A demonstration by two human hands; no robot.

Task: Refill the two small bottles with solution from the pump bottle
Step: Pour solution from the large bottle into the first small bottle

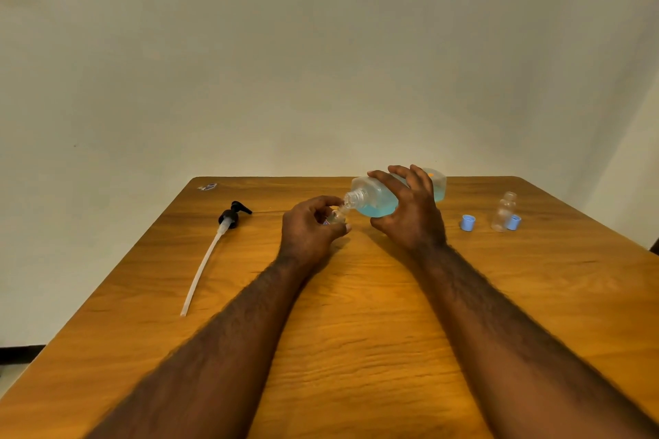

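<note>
Noted: right hand (pixel 410 214) wrapped the pump bottle (pixel 374 196), tipped mouth-down; left hand (pixel 306 228) pinched a small bottle (pixel 337 216) just under its mouth (contact unclear). The second bottle (pixel 503 212) stood well right of the pump bottle. Risk: wide mouth over narrow neck, so a spill looked likely.

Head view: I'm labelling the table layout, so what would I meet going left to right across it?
Pump head with tube → left hand holding a small bottle → large bottle in the right hand → blue cap → second small bottle.
</note>
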